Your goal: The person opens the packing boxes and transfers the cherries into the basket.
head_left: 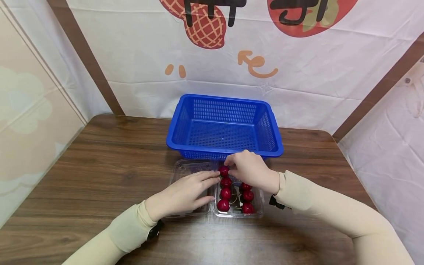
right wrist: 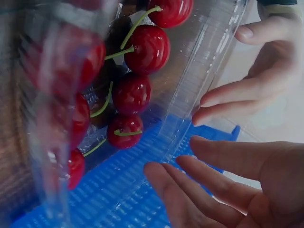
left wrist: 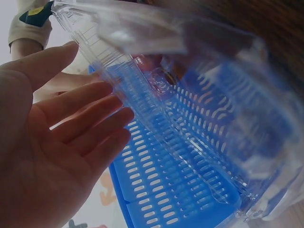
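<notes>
Several red cherries (head_left: 226, 193) with green stems sit in two rows in the right half of a clear plastic clamshell box (head_left: 239, 215). Its lid (head_left: 179, 171) lies folded out to the left. My left hand (head_left: 185, 193) reaches across the lid, fingers extended, with the fingertips at the seam beside the left row. Bent at the far end of that row, my right hand (head_left: 251, 171) has its fingertips close by the top cherry (head_left: 224, 170). In the right wrist view, the right hand's fingers (right wrist: 213, 185) are loosely spread beside the box wall, with no cherry between them.
A blue slotted plastic basket (head_left: 225, 151) stands directly behind the clamshell, with nothing visible inside. Both sit on a dark wood-grain table (head_left: 119, 158). Behind the table hangs a white printed cloth (head_left: 298, 73).
</notes>
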`<state>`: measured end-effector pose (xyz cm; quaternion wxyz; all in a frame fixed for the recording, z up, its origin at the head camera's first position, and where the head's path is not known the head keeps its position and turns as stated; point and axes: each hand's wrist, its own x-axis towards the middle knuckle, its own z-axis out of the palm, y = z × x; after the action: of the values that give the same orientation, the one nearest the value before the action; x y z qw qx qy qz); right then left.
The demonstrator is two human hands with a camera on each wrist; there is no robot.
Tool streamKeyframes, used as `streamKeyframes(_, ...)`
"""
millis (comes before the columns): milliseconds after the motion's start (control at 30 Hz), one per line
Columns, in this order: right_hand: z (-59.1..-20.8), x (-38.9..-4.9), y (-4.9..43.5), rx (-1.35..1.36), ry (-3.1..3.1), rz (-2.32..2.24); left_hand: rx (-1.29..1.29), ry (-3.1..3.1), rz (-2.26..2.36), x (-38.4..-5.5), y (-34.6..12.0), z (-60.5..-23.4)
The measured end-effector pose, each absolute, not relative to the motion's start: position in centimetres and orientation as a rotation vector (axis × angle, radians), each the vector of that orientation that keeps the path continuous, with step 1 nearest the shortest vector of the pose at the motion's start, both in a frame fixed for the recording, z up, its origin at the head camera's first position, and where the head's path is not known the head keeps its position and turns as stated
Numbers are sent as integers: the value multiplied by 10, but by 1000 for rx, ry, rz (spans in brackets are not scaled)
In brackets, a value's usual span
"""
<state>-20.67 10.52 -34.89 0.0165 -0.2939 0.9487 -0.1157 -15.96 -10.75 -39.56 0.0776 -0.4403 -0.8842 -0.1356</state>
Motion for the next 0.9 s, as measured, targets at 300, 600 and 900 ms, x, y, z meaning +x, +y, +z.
streamKeyframes(300, -351, -207, 88, -965, 2995, -168, -1311, -2646, -389, -159, -108, -397)
streamKeyframes(600, -362, -209, 84, -1021, 3058, -41, -1309, -2640, -385, -160, -107, -396)
streamKeyframes(900, -368, -213, 83, -1013, 2986, -48, -1306, -2648, -381, -159, -107, -397)
